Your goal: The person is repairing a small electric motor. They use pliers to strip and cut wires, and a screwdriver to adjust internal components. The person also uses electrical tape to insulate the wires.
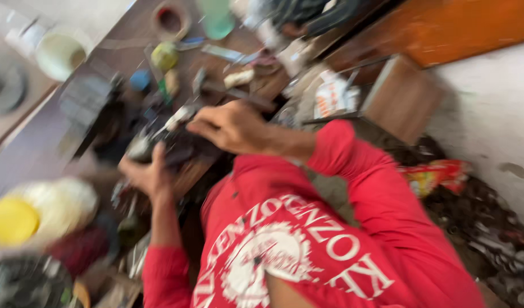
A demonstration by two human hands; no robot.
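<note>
I am gripping a dark metal part [159, 145] with my left hand [145, 174] while my right hand [230, 126] is pressing on it, fingers curled; the work looks unfinished, tools [227, 80] lying far behind.

We count two hands, left hand [148, 174] and right hand [230, 126], both on one dark blurred part [168, 145]. One yellow lid [11, 221]. One pale bowl [59, 54]. One tape ring [170, 20]. One blue cap [140, 80]. One wooden block [401, 97]. One red-and-yellow wrapper [436, 174]. Smaller clutter too blurred to count.
</note>
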